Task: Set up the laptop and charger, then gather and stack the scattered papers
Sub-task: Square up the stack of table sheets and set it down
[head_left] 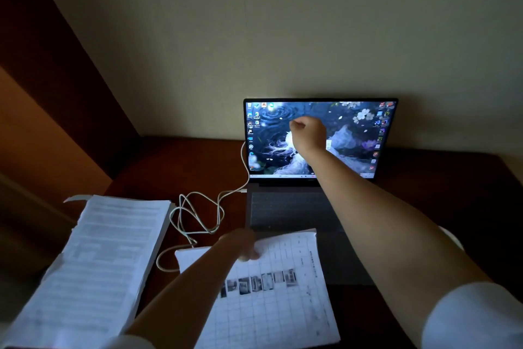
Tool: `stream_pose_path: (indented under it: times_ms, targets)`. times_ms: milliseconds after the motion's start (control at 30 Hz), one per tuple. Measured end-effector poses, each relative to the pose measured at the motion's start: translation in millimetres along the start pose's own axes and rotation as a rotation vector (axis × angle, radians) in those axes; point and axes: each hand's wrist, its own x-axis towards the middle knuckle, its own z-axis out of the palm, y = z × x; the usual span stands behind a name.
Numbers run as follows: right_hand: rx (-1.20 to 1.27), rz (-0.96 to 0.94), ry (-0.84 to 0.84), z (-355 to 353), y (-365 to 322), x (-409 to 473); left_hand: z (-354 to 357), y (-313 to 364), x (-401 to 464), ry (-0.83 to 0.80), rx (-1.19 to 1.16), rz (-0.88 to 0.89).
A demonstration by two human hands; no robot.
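Head cam, dim room. The laptop [297, 207] sits open toward the back of the tabletop [175, 162], screen lit and close to the wall [283, 23]. A white cable [198, 215] runs into its left edge and loops loosely on the wood between the laptop and the stack [93, 263]. That thick paper stack lies at the left, its near end hanging past the tabletop edge. A loose sheet [268, 292] lies at the front, its far corner overlapping the laptop's front edge. The left hand [240, 245] is on the sheet's top edge, blurred, so I can't tell if it's gripping. The right hand [308, 133] is up at the screen with fingers curled, holding nothing. Bare wood shows behind the stack and right of the laptop.
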Motion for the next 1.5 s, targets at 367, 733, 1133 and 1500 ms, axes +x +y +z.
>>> stream_pose_path:
  times_ms: [367, 733, 1133, 1500]
  targets:
    - [0.056, 0.029, -0.097, 1.7, 6.6, -23.6, -3.7, 1.1, -2.2, 0.082, -0.032, 0.052]
    - [-0.088, 0.157, -0.188, -12.3, 14.8, -56.9, -31.3, -11.5, -27.7, 0.467, -0.155, 0.091]
    - [-0.139, 0.276, -0.218, -28.7, 26.3, -132.0, -31.6, -25.7, -88.5, 0.818, -1.038, -0.001]
    - [0.147, 0.273, -0.269, -14.4, 25.9, -145.2, -21.5, -35.0, -97.6, 0.919, -1.326, -0.014]
